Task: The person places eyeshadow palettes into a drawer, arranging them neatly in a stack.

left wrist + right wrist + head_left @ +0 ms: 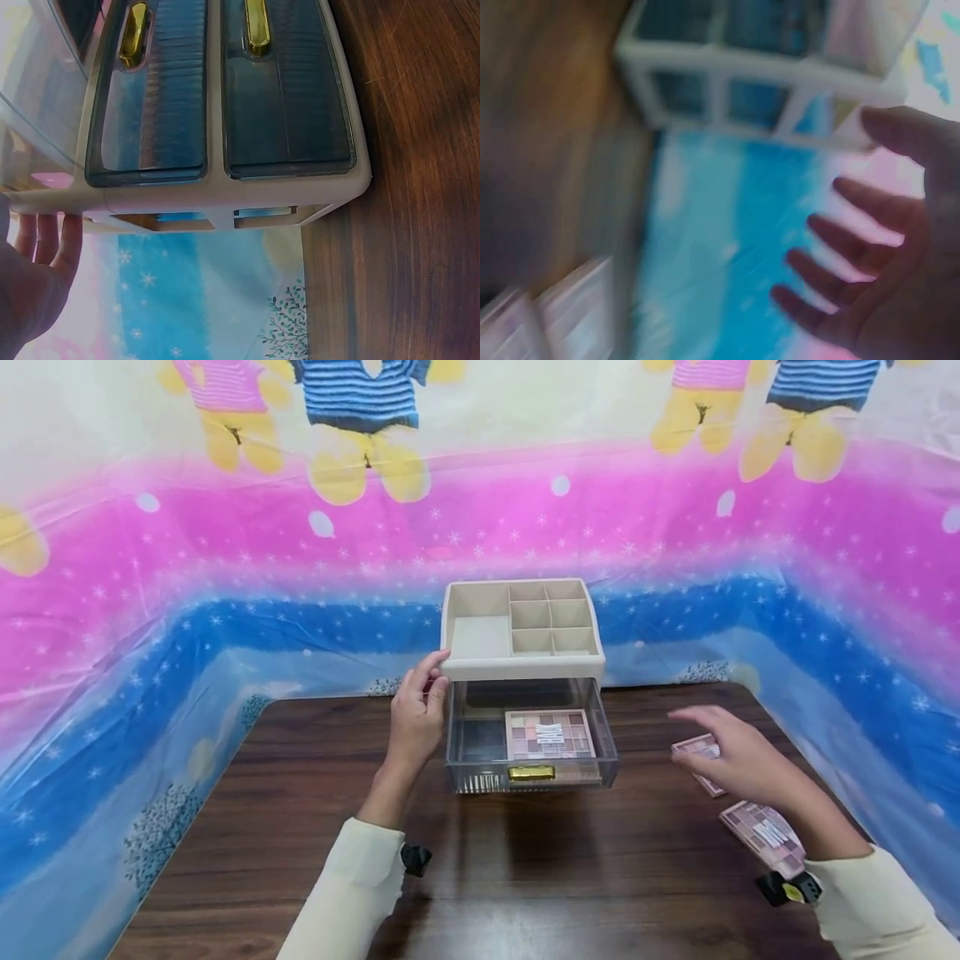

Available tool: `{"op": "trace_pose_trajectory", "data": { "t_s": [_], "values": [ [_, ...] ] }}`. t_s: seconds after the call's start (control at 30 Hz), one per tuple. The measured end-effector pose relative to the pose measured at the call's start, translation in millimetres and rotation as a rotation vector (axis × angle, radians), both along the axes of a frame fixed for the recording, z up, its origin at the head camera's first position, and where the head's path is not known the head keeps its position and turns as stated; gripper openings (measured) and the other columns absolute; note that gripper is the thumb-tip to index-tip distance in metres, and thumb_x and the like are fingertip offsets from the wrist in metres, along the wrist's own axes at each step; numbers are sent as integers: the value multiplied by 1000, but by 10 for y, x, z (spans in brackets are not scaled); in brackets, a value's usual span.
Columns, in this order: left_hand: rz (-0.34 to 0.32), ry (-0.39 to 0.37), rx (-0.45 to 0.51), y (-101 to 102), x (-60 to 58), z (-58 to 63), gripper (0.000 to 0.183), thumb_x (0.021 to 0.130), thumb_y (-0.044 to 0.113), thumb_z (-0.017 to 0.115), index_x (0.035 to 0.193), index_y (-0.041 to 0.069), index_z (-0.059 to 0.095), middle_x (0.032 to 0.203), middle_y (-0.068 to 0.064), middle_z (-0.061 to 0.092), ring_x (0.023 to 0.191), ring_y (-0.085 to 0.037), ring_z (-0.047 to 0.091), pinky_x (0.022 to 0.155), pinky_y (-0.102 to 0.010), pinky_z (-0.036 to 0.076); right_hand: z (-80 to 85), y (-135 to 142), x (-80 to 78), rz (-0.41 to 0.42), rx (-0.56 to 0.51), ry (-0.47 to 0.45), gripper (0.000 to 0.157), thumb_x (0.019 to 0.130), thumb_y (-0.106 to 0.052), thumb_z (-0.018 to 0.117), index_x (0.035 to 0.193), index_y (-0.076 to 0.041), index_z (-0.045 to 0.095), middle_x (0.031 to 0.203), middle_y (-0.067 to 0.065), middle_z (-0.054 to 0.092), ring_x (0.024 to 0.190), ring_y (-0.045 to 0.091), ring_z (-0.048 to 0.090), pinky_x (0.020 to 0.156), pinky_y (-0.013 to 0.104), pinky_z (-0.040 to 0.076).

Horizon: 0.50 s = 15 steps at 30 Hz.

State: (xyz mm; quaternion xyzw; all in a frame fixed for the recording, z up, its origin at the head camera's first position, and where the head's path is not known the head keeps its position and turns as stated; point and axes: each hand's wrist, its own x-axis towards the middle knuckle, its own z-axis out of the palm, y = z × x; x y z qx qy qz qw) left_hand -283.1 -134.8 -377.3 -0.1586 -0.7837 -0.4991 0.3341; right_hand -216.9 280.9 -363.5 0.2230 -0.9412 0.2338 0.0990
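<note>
A cream desktop organizer (525, 668) stands at the back of the table, its clear top drawer (480, 772) pulled out. Inside that drawer lies an eyeshadow palette (551, 735). My left hand (420, 714) touches the organizer's left side near its top corner; in the left wrist view the fingers (69, 244) lie nearly straight against the frame. Over the table to the right, my right hand (738, 756) is held with fingers spread and nothing in it. Below it are two more palettes, a farther one (708, 783) partly covered by the hand and a nearer one (765, 835).
Two shut drawers with gold handles (257, 26) show lower on the organizer in the left wrist view. Its top has open compartments (480, 635). The dark wood table (315, 810) is bordered by a printed cloth (337, 643) behind and at the sides.
</note>
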Motion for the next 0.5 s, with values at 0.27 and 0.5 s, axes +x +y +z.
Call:
{"op": "trace_pose_trajectory", "data": {
  "t_s": [0.27,0.5],
  "values": [
    [3,8,-3,-6,1,-1,33,104,16,57,137,13,62,110,-19,62,101,-31,60,86,-46,51,-540,569,81,-275,250,-253,95,82,-47,80,148,8,40,139,46,42,120,68,42,87,76,42],
    [3,16,-8,2,-11,-8,33,104,17,57,137,13,62,110,-19,61,100,-31,60,86,-45,50,-705,753,114,-422,341,-479,118,72,-66,81,149,9,33,137,49,34,113,70,43,83,76,39]
  ]
}}
